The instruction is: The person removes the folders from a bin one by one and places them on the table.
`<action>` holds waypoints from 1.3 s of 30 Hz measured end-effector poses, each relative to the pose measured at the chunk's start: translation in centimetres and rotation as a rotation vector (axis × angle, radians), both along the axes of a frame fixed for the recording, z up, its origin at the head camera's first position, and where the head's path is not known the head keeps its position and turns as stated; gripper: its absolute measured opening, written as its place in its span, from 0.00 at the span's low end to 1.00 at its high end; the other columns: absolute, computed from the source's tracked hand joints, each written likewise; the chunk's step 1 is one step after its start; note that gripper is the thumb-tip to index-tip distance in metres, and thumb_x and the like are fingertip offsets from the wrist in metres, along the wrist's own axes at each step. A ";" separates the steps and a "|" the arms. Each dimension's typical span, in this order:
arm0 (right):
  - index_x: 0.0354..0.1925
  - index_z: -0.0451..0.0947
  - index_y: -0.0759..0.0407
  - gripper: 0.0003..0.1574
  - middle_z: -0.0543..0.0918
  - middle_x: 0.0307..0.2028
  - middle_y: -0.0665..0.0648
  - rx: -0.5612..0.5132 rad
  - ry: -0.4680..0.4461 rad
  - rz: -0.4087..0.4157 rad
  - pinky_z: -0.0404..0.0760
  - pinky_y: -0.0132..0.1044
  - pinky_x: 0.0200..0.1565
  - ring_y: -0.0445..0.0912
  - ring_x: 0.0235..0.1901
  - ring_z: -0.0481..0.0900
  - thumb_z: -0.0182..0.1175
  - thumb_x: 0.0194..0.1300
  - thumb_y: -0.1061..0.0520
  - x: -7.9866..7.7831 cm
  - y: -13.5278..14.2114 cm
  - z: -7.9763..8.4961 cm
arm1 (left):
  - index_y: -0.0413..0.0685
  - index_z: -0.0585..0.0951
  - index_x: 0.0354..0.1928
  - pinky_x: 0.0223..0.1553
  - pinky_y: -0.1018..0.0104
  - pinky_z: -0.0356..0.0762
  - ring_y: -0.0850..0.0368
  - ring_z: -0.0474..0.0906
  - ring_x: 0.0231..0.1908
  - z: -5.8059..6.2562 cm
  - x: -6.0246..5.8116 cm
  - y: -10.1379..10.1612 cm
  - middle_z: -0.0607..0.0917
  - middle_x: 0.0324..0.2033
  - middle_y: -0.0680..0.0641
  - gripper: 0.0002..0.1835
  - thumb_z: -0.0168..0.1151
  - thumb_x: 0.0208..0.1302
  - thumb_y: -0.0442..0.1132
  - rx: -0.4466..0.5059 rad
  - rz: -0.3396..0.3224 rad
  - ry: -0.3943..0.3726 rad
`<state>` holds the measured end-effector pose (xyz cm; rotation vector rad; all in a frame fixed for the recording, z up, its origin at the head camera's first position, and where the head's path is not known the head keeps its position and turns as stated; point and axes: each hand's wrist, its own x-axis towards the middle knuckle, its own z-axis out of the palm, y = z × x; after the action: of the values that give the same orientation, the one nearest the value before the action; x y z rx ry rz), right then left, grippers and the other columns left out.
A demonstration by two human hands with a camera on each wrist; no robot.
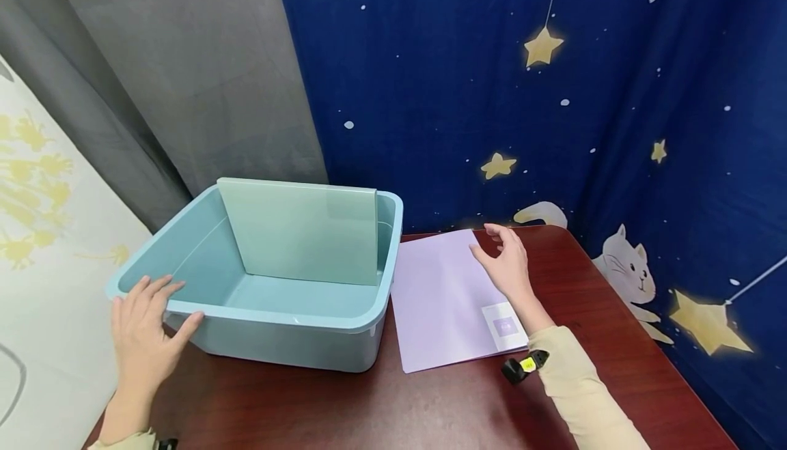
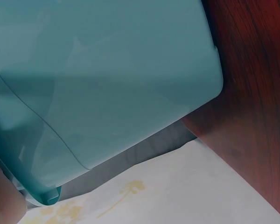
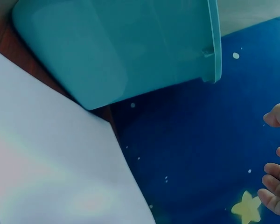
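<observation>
A light-blue plastic tub [image 1: 289,341] stands on the table, with a pale green folder [image 1: 301,231] upright inside it, leaning at the far side. My left hand [image 1: 144,330] rests at the tub's front left corner, fingers spread over the rim and thumb out to the right. Beside the tub lies a flat purple folder [image 1: 439,300] with a white label [image 1: 505,327] near its lower right corner. Over the folder's right edge, my right hand [image 1: 507,262] hovers with loosely bent fingers and holds nothing. In the right wrist view, its fingers [image 3: 273,184] are apart from the folder.
The dark red wooden table [image 1: 295,402] reaches back to a blue star-patterned curtain [image 1: 430,95]. A grey curtain [image 1: 197,61] hangs behind the tub, and a white cloth with yellow flowers [image 1: 55,231] is at the left.
</observation>
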<state>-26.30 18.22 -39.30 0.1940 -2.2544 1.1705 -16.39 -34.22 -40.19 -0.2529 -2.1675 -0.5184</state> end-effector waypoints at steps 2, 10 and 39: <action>0.50 0.73 0.64 0.28 0.77 0.46 0.62 0.002 0.012 0.014 0.71 0.48 0.44 0.53 0.45 0.72 0.66 0.50 0.57 -0.3 -0.3 0.4 | 0.34 0.77 0.46 0.56 0.38 0.43 0.34 0.59 0.59 0.0 0.0 0.0 0.75 0.48 0.31 0.36 0.57 0.50 0.63 0.001 -0.003 0.001; 0.52 0.72 0.63 0.29 0.75 0.48 0.61 0.009 0.017 0.069 0.71 0.47 0.47 0.52 0.46 0.72 0.65 0.52 0.56 -1.1 -1.7 2.2 | 0.34 0.77 0.45 0.53 0.38 0.45 0.34 0.59 0.59 0.1 0.1 0.0 0.74 0.48 0.30 0.37 0.56 0.50 0.64 0.004 -0.003 0.004; 0.58 0.68 0.59 0.35 0.70 0.57 0.58 0.146 0.006 0.264 0.66 0.44 0.56 0.49 0.58 0.66 0.62 0.55 0.48 -4.7 -6.8 9.0 | 0.33 0.76 0.46 0.60 0.40 0.37 0.36 0.57 0.61 -0.2 0.0 -0.1 0.74 0.48 0.29 0.36 0.57 0.51 0.62 0.017 -0.012 -0.021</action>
<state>-30.96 11.44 -30.33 0.5661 -2.3627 1.1313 -16.44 -34.31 -40.42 -0.2529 -2.1818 -0.5483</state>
